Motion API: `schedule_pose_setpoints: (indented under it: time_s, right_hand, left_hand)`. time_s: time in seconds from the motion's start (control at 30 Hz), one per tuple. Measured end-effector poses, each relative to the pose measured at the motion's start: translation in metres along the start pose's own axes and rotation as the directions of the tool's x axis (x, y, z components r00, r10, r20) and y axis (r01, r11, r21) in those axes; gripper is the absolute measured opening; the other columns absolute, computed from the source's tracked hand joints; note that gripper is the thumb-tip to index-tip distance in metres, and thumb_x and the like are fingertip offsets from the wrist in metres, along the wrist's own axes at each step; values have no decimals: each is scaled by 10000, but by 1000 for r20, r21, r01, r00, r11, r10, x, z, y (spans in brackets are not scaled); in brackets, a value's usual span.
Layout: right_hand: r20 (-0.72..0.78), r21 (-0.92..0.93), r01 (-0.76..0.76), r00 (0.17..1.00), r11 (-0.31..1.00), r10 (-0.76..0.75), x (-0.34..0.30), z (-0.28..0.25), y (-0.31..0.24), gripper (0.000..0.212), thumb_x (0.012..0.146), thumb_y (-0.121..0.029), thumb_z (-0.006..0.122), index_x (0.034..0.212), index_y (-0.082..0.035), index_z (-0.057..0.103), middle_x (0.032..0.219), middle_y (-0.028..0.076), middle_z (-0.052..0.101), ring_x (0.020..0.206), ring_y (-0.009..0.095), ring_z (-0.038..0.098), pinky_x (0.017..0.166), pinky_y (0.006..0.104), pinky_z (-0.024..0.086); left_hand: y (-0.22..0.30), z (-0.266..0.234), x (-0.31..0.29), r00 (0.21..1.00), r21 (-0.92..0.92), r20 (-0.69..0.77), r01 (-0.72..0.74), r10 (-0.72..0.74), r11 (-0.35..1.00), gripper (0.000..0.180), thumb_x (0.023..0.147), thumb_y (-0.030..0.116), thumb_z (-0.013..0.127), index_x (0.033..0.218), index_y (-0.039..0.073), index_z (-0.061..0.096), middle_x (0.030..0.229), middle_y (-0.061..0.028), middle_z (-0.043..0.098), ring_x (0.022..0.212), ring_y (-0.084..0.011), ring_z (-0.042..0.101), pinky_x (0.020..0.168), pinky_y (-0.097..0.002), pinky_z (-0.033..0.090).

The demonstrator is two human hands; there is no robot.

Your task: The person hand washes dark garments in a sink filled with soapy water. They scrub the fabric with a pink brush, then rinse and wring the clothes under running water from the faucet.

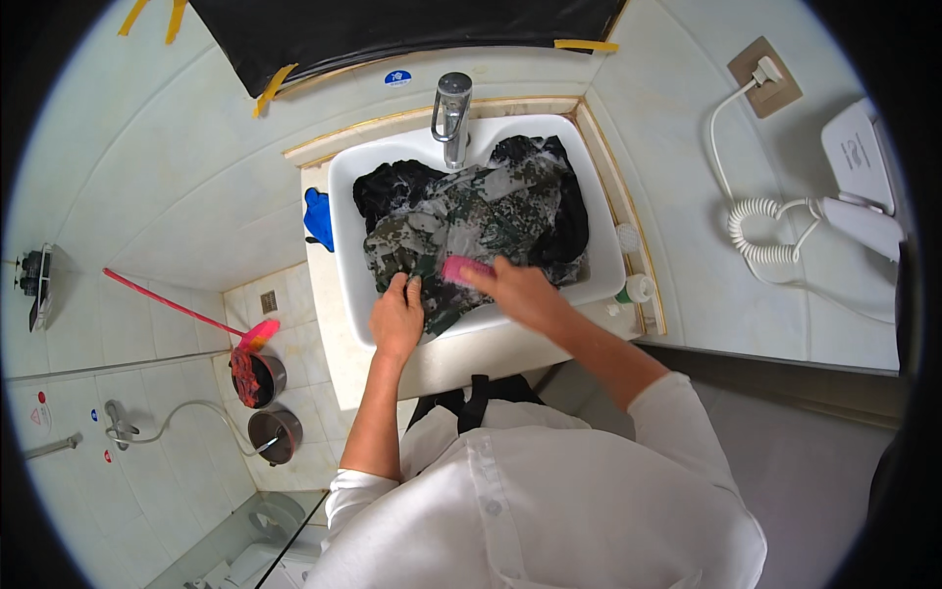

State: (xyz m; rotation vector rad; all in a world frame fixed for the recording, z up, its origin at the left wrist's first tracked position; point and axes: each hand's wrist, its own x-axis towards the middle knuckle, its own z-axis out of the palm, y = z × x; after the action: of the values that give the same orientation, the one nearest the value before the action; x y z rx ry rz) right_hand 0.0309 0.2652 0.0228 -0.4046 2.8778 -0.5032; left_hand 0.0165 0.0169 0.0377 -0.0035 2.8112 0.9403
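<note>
Pink brush [463, 271] gripped in R hand [524, 294] over camo cloth [496, 218], w/ L hand [397, 318] pinching cloth's near edge.

Head-worn fisheye — looks steeply down, fairly near, camouflage cloth [502, 211] just above centre.

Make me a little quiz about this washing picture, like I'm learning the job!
1. Which hand holds the pink brush?
2. True or false: the camouflage garment lies in the white sink.
3. What stands at the sink's far edge?
A. hair dryer
B. faucet
C. mop

Key:
1. The right hand.
2. True.
3. B.
</note>
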Motion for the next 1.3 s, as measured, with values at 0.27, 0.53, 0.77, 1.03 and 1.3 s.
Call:
schedule_pose_setpoints:
  time_s: [0.27, 0.53, 0.77, 1.03, 1.3]
  right_hand:
    - [-265, -78, -183, 951, 980, 157, 11, 14, -1, 627, 925, -61, 507, 1515, -253, 417, 872, 232, 599, 707, 398, 684, 614, 457, 555]
    - [-219, -174, -227, 958, 958, 188, 43, -9, -22, 657, 929, -67, 500, 1511, -352, 392, 919, 238, 615, 770, 417, 694, 667, 492, 570]
    - [35, -39, 131, 991, 991, -129, 13, 17, -27, 575, 958, -109, 508, 1466, -375, 470, 914, 236, 625, 763, 407, 685, 659, 468, 567]
    - [-45, 13, -159, 986, 987, 160, 31, 9, -8, 559, 949, -128, 531, 1464, -343, 490, 907, 265, 632, 788, 378, 695, 691, 455, 581]
    - [-102, -277, -177, 983, 945, 154, 6, 12, 2, 573, 953, -146, 534, 1471, -384, 470, 843, 246, 617, 738, 389, 687, 658, 457, 583]
  left_hand:
    - [-9, 0, 1, 998, -28, 48, 30, -29, 999, 288, 985, 331, 539, 935, 78, 667, 848, -227, 693, 844, -462, 652, 736, -550, 498]
    - [-11, -4, 1, 984, -34, 177, -31, 36, 999, 310, 959, 340, 563, 891, 62, 684, 828, -226, 691, 845, -447, 656, 744, -527, 502]
    - [-13, -1, 0, 989, -72, 144, 24, -14, 997, 324, 966, 347, 542, 902, 74, 703, 841, -226, 695, 847, -453, 658, 755, -529, 511]
    - [-12, 3, -1, 999, -36, 51, -11, 12, 999, 338, 975, 337, 521, 927, 57, 705, 882, -249, 697, 864, -461, 661, 760, -550, 513]
    - [-7, 3, -3, 999, 84, 44, 25, -29, 996, 329, 981, 323, 514, 928, 55, 699, 893, -238, 711, 853, -461, 671, 778, -562, 524]
